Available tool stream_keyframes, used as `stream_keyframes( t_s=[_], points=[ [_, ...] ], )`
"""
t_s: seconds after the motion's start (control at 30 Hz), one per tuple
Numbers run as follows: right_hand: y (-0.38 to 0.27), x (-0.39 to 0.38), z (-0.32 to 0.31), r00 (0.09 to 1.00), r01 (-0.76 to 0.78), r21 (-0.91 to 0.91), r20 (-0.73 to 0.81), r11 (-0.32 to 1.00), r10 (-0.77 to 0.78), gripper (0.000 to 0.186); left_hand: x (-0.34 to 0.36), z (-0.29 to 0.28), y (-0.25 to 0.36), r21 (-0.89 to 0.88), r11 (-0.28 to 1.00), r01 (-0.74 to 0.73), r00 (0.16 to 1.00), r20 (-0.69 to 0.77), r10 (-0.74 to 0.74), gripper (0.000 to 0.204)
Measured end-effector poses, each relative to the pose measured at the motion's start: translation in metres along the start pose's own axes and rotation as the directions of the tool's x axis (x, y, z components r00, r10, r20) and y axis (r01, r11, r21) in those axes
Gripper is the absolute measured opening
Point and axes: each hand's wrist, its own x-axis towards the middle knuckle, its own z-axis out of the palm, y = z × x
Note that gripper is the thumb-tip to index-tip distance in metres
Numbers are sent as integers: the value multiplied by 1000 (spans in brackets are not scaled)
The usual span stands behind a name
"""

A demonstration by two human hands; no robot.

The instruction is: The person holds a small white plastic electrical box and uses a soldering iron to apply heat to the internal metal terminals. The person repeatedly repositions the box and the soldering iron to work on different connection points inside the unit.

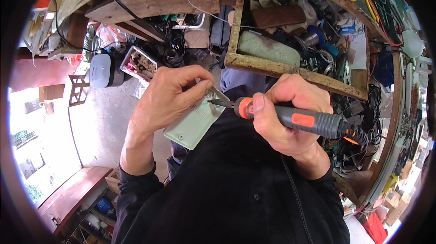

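My left hand [170, 94] grips a pale green plastic cover [190, 128] by its upper end, fingers bent over the edge. The cover is tilted above my lap and has rows of slots and a small round hole near its lower corner. In my right hand [293, 117] is a soldering iron [309, 121] with a black and orange handle, its cord leaving the back end. The iron's dark tip points left and meets the upper part of the cover, near my left fingertips. Whether the tip presses on the plastic or hovers just over it, I cannot tell.
Ahead of me an open wooden drawer [295, 69] holds a green case [268, 49], a brown case [278, 16], solder spools [311, 39] and loose tools. A box of small parts [138, 64] and a dark rounded bin [102, 70] stand at left. Cables hang at right.
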Motion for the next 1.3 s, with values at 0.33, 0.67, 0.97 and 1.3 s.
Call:
stream_keyframes(
  t_s=[0.33, 0.67, 0.97, 1.3],
  points=[
    [1, 0, 0, 1000, 23, -15, -7, 1000, -24, 20, 1, 0, -1, 10, 1000, 7, 1000, 13, -7, 16],
    [-1, 5, -2, 996, -48, -8, -77, 999, 47, 18, 2, 1, 2, 27, 999, -31, 999, -7, 31, 16],
    [-1, 4, -2, 997, -52, -6, -56, 999, 51, 18, 2, 1, 3, 25, 999, -32, 999, 1, 32, 16],
    [-1, 3, 0, 997, -50, -7, -63, 999, 49, 19, 2, 1, 5, 35, 999, -12, 1000, 11, 12, 16]
  ],
)
